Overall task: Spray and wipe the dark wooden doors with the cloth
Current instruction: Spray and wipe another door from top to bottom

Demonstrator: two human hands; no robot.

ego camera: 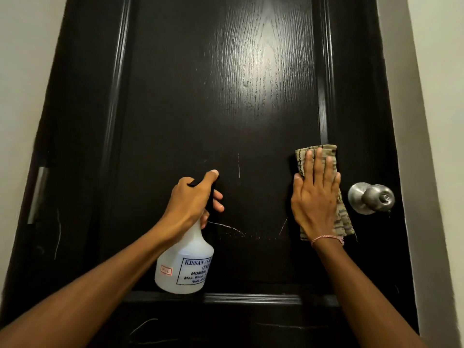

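Head view: wiping is in hand, right grip (315, 194) flat, fingers straight, pressing cloth (300, 159) on door (200, 96) beside knob (371, 197), left grip (193, 199) curled round bottle (185, 267); next, I'd judge, sweep across the streaks (226, 227).

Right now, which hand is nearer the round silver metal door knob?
Right. The right hand presses a striped beige cloth just beside the knob; the left hand grips the white plastic spray bottle farther left.

Striped beige cloth (300, 158) flat on dark door (226, 96) — spray bottle (183, 267) alongside.
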